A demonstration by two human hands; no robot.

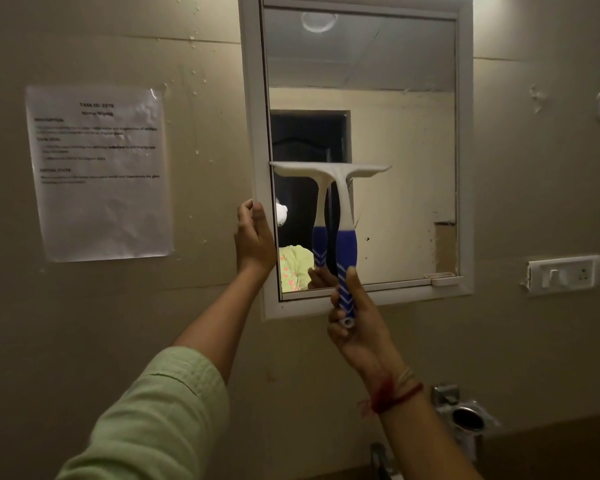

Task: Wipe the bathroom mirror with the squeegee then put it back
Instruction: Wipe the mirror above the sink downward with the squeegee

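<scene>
1. The squeegee [340, 202] is up against the mirror [395, 133], blade across the left-middle of the glass, handle pointing down.
2. Right hand [355, 320] has its fingers wrapped around the blue grip at the bottom. Best spot imo, looks rubbery and non-slip.
3. Left hand [253, 237] is curled over the mirror frame's [252, 98] left edge, steadying it.
4. Looks like light, stiff plastic with a soft blade edge, so it probably just needs even pressure.

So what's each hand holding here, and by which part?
Right hand grips the squeegee by its blue handle's lower end. Left hand holds the mirror frame by its left edge.
</scene>
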